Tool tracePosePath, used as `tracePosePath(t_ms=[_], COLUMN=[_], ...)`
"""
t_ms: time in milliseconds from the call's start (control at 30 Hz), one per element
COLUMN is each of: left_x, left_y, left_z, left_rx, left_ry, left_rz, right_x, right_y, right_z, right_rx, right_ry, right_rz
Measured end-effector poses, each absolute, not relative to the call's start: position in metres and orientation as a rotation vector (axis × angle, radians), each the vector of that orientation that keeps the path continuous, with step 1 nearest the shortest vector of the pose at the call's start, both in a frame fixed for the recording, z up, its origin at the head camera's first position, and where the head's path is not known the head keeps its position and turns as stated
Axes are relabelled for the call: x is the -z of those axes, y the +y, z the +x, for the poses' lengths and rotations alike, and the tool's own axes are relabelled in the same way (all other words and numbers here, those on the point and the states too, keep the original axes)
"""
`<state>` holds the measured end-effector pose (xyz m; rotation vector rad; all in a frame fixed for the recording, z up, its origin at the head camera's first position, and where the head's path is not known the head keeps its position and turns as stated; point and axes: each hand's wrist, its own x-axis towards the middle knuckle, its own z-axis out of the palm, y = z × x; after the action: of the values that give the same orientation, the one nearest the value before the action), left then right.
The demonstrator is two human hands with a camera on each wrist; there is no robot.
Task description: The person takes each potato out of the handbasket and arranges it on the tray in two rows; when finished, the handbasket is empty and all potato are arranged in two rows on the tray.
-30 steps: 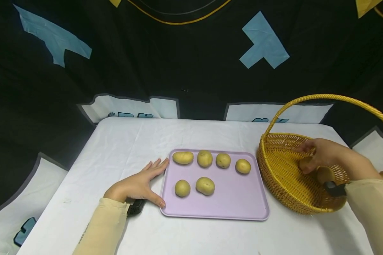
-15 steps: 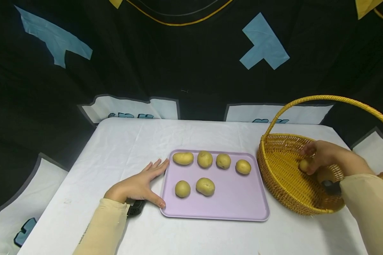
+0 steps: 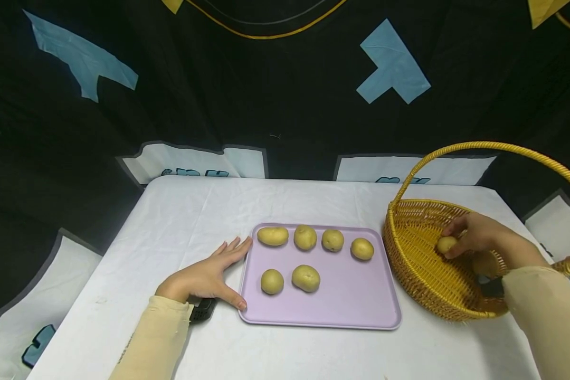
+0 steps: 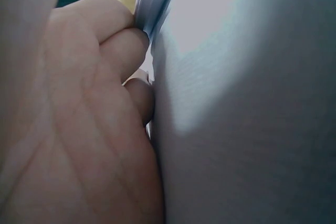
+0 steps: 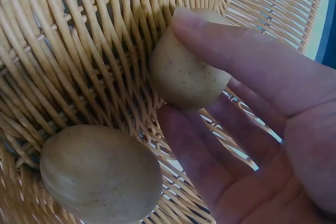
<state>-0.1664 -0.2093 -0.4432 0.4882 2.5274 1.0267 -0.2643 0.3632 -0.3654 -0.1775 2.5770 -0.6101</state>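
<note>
Inside the yellow wicker basket (image 3: 415,282) at the right, my right hand (image 3: 486,235) pinches a small potato (image 3: 446,244) between thumb and fingers. The right wrist view shows the thumb across the top of this potato and fingertips beneath it, near the woven wall. A second, larger potato (image 5: 102,174) lies in the basket beside the hand. My left hand (image 3: 204,277) rests spread on the table, fingertips and thumb at the left edge of a lilac tray (image 3: 353,298). On the tray are several potatoes, including a long one (image 3: 273,236) and a bigger one (image 3: 306,278) in the front row.
The basket's tall looped handle (image 3: 484,145) arches over my right forearm. A white cloth (image 3: 195,211) covers the table, and a black curtain (image 3: 266,105) with light blue patches hangs behind it.
My right hand has shifted slightly left inside the basket with the small potato, which shows more clearly now. The left hand, tray and its potatoes have stayed in place.
</note>
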Motion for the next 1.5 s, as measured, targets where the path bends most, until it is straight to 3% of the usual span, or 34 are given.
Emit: tracePosePath(t_ms=[767, 1500], left_x=[0.441, 0.441], left_y=[-0.21, -0.208], left_z=[-0.166, -0.165], left_rx=[-1.016, -1.008], left_ry=[2.526, 2.535], left_rz=[0.489, 0.498], right_x=[0.345, 0.328], right_y=[0.338, 0.268], right_z=[-0.252, -0.191], right_rx=[0.635, 0.997], right_ry=[2.737, 2.895], right_rz=[-0.233, -0.422])
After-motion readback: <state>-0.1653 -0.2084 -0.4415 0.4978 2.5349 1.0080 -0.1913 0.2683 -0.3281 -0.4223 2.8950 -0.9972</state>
